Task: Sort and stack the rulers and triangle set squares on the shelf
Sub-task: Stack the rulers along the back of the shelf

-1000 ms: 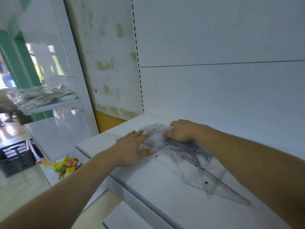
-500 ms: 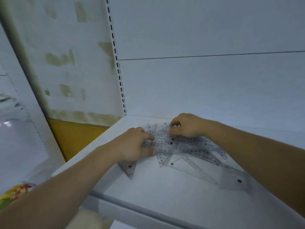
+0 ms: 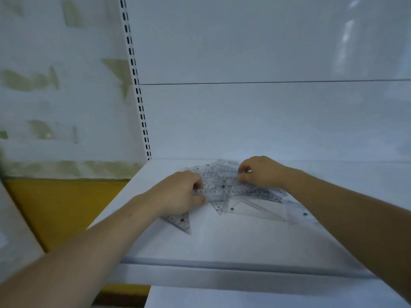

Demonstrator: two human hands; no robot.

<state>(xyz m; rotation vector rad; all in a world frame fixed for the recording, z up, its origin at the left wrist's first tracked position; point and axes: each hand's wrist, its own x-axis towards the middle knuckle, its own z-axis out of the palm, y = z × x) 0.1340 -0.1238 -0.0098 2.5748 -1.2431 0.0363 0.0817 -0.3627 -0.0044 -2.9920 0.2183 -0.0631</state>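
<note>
A loose pile of clear plastic rulers (image 3: 235,192) and triangle set squares (image 3: 255,208) lies on the white shelf (image 3: 222,245), near its back. My left hand (image 3: 180,194) grips the left end of a long clear ruler, fingers curled over it. My right hand (image 3: 261,172) pinches the rulers at the back of the pile. One small set square (image 3: 181,222) pokes out from under my left wrist. Another clear piece (image 3: 299,213) lies at the right, by my right forearm.
The shelf's white back panel (image 3: 244,121) rises just behind the pile. A slotted upright (image 3: 138,96) stands at the back left corner. Left of the shelf is a patchy wall with a yellow base (image 3: 62,205). A lower shelf (image 3: 244,298) shows below the front edge.
The view has swung right and closer to the shelf. My left hand went from flat on the pile to curled round a ruler's end. The pile has been pulled together under both hands.
</note>
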